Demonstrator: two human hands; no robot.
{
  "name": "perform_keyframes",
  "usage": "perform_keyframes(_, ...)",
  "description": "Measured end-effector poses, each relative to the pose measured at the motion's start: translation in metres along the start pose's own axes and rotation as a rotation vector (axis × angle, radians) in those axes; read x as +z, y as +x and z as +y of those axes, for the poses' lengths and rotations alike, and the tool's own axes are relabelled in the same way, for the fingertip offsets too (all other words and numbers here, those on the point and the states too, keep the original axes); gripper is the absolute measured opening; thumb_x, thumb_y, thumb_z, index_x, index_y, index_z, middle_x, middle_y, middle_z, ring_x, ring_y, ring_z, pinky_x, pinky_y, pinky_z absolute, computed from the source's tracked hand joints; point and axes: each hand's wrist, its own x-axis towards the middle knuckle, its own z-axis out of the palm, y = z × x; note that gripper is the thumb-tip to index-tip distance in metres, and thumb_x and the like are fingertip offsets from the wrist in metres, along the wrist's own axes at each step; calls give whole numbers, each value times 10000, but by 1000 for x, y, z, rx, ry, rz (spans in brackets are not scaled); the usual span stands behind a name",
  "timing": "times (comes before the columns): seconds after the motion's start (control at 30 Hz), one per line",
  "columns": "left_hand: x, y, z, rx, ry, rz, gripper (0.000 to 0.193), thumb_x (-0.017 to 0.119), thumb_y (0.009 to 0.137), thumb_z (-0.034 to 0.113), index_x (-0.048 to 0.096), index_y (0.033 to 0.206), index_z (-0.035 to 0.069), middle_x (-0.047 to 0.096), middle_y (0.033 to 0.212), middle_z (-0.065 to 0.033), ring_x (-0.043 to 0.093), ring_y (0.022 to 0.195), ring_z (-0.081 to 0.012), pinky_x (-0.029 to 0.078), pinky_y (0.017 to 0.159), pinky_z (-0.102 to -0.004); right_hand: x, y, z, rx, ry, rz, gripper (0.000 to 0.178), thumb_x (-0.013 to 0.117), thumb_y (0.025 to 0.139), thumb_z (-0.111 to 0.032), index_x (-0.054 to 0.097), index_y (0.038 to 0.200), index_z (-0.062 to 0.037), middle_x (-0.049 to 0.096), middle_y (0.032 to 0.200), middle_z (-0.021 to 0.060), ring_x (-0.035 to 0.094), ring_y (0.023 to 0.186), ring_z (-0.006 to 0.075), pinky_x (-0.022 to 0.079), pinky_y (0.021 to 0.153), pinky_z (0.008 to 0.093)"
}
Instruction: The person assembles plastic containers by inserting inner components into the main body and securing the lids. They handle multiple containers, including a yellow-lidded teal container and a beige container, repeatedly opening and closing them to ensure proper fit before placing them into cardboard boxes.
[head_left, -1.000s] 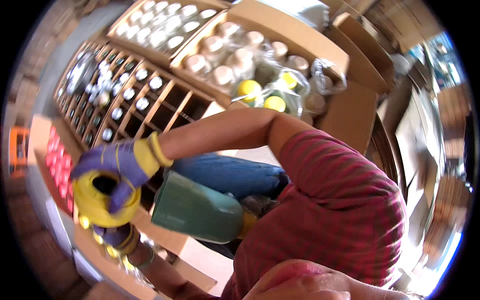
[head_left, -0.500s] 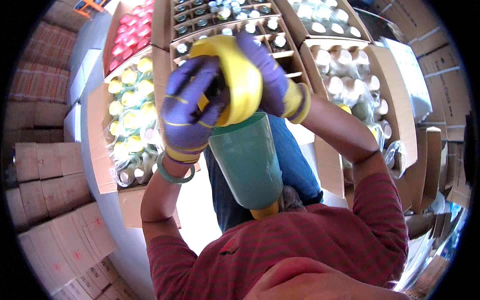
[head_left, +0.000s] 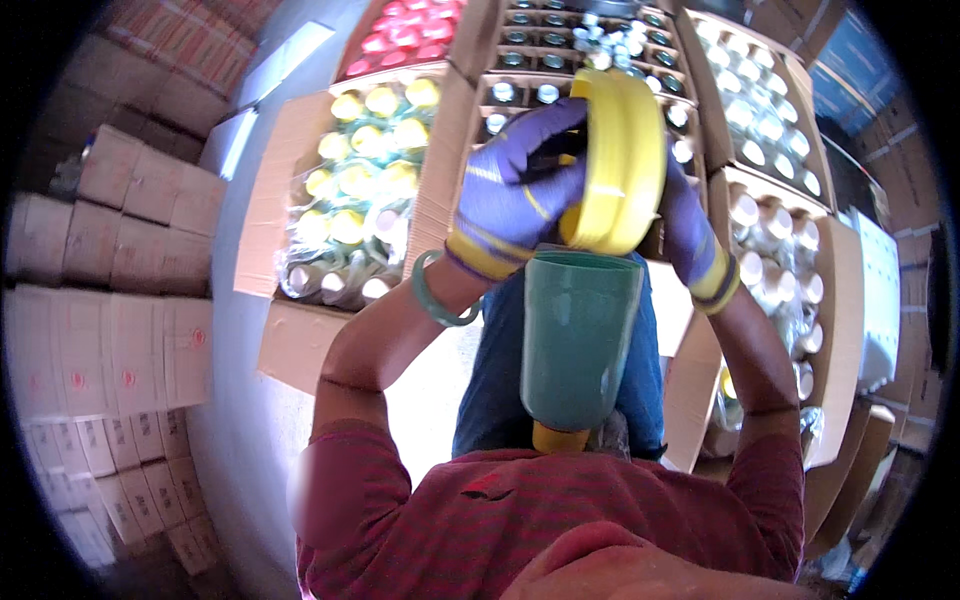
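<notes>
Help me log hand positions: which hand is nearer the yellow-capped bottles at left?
Left. The left hand is to the right of the yellow-capped bottles; the right hand is farther right, beyond the yellow ring.

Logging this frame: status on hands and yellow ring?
Left hand gripping yellow ring. Right hand at its right side, partly hidden. Green container just below it in view.

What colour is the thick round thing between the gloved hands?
The thick round thing is bright yellow; the head view shows it best.
</notes>
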Motion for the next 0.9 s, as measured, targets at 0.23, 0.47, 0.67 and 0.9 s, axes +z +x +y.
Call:
perform_keyframes(0.23,-4,10,-6,600,790,-34,550,793,724,182,608,1233,84,619,1076,-142,619,997,-252,514,881,-330,2,-12,8,238,682,-169,870,389,850,-715,320,1453,-92,428,1416,190,465,1280,338,414,1036,466)
perform_keyframes(0.47,-1,6,-17,122,109,117,457,718,821,147,577,1241,32,602,1136,-148,603,1067,-238,508,903,-315,12,-8,-5,-387,-249,-18,918,688,829,-279,132,1504,2,342,1477,150,410,1319,257,317,1096,349)
perform_keyframes(0.67,-11,15,-11,571,823,-138,473,776,737,137,641,1187,84,610,1160,-148,594,1081,-306,488,925,-378,-4,10,-5,405,897,-100,796,380,932,-643,318,1455,-47,482,1383,144,541,1205,266,427,1024,414)
perform_keyframes(0.9,-16,33,-37,359,617,21,511,788,741,125,614,1216,52,589,1185,-140,618,1044,-273,534,853,-338,2,15,21,-56,185,112,653,580,938,-377,365,1429,-4,584,1247,128,578,1127,177,455,953,300)
